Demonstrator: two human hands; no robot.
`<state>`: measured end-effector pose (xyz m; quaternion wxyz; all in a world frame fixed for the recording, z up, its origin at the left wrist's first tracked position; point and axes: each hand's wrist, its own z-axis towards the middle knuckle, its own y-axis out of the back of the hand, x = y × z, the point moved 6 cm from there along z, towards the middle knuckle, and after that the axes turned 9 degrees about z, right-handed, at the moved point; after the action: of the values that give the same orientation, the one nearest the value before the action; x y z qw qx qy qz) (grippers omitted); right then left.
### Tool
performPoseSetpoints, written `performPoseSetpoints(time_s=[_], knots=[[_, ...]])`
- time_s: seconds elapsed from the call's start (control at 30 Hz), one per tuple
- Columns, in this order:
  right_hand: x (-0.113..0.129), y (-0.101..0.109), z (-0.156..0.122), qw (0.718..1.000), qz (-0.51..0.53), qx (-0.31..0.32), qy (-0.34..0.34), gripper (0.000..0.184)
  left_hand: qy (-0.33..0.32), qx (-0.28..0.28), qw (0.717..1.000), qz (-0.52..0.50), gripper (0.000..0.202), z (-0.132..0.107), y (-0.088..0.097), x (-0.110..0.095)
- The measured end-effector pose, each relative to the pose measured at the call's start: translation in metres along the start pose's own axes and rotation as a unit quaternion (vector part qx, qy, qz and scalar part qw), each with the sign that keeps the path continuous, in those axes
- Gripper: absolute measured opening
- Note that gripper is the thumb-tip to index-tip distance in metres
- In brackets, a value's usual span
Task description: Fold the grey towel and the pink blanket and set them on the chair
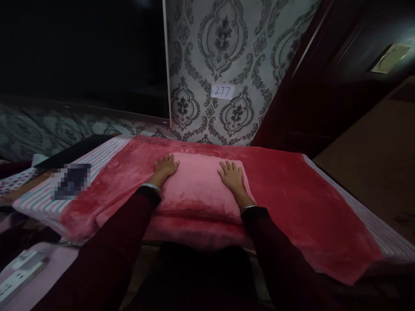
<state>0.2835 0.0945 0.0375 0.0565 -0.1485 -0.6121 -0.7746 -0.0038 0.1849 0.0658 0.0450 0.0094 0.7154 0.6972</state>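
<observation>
A pink plush blanket (197, 183), folded into a rough rectangle, lies in the middle of the table. Beneath it spreads a red plush cloth (298, 203), with more of its pink-red folds bunched along the front. My left hand (166, 166) lies flat, fingers spread, on the far left corner of the folded blanket. On the far right part of it rests my right hand (231, 176), palm down and fingers apart. Neither hand grips the fabric. The blanket's underside is hidden.
A striped cloth (112, 149) shows at both ends of the red one. On its left part lies a dark, blurred-out object (73, 181). A television (84, 56) hangs on the patterned wall. A power strip (22, 276) sits at lower left, and a cardboard panel (372, 160) stands at right.
</observation>
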Motion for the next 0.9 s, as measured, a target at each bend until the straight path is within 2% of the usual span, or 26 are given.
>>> performPoseSetpoints(time_s=[0.07, 0.13, 0.17, 0.23, 0.3, 0.4, 0.53, 0.7, 0.9], knots=[[0.001, 0.005, 0.004, 0.999, 0.026, 0.042, -0.017, 0.056, -0.025, -0.032, 0.999, 0.008, 0.066, -0.02, 0.01, -0.007], [0.01, 0.012, 0.008, 0.995, 0.063, 0.078, -0.008, 0.055, -0.11, -0.086, 0.99, 0.016, 0.065, -0.053, 0.015, -0.028], [0.018, 0.016, 0.01, 0.993, 0.08, 0.09, 0.014, 0.055, -0.175, -0.108, 0.978, 0.018, 0.065, -0.074, 0.012, -0.044], [0.039, 0.019, 0.014, 0.987, 0.098, 0.108, 0.074, 0.054, -0.289, -0.115, 0.95, 0.02, 0.061, -0.119, -0.005, -0.073], [0.056, 0.012, 0.013, 0.98, 0.084, 0.135, 0.122, 0.053, -0.353, -0.126, 0.927, 0.018, 0.063, -0.158, -0.026, -0.093], [0.068, -0.009, 0.008, 0.978, 0.023, 0.141, 0.152, 0.054, -0.353, -0.15, 0.923, 0.02, 0.074, -0.188, -0.053, -0.103], [0.065, -0.029, 0.001, 0.98, -0.024, 0.088, 0.175, 0.055, -0.337, -0.165, 0.927, 0.006, 0.075, -0.192, -0.07, -0.1], [0.061, -0.032, 0.0, 0.981, -0.021, 0.075, 0.18, 0.055, -0.34, -0.194, 0.92, -0.007, 0.076, -0.201, -0.077, -0.095], [0.061, -0.028, -0.001, 0.983, -0.006, 0.089, 0.161, 0.055, -0.338, -0.214, 0.916, -0.013, 0.083, -0.233, -0.094, -0.086]])
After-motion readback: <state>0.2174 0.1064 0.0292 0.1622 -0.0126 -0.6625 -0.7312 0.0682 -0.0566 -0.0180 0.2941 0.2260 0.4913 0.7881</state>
